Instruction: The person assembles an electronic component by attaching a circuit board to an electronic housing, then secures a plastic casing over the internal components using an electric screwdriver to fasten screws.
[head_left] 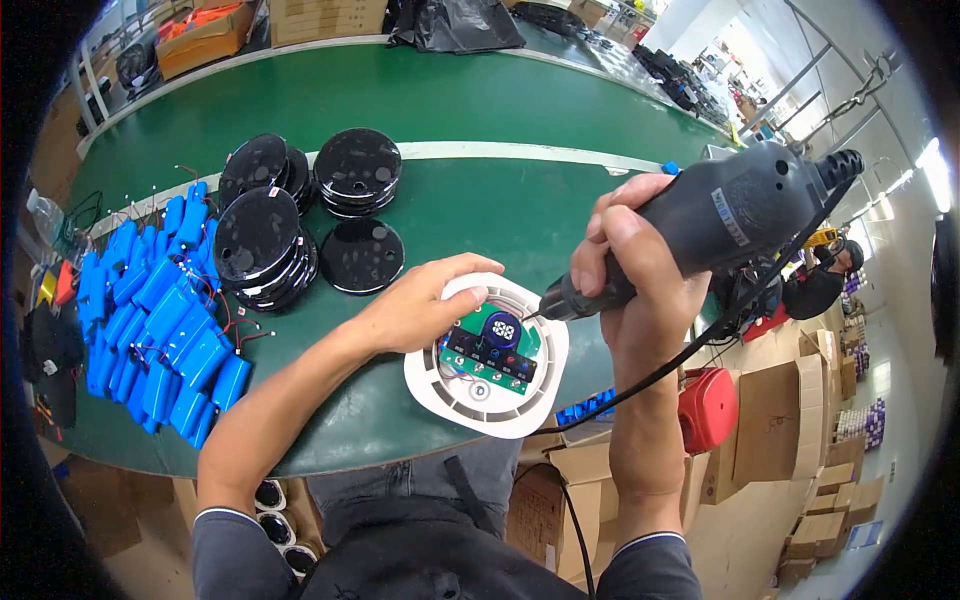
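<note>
A round white plastic housing [546, 388] sits at the table's near edge, in front of my body. Inside it is a green circuit board [525, 342] with a small lit round display [502, 328] and a black strip of buttons. My left hand [425, 300] grips the housing's upper left rim, its thumb resting over the edge. In my right hand [640, 250] is a black corded electric screwdriver [735, 205], held tilted with its bit pointing down and left. The bit's tip is at the board's right edge; whether it touches a screw I cannot tell.
Many blue wrapped battery packs [165, 320] with thin wires lie heaped at the left. Stacks of glossy black discs [358, 170] stand beside them on the green table [480, 215]. The screwdriver's cable [690, 350] loops past my right forearm. Cardboard boxes [770, 430] and a red container [708, 408] are at right.
</note>
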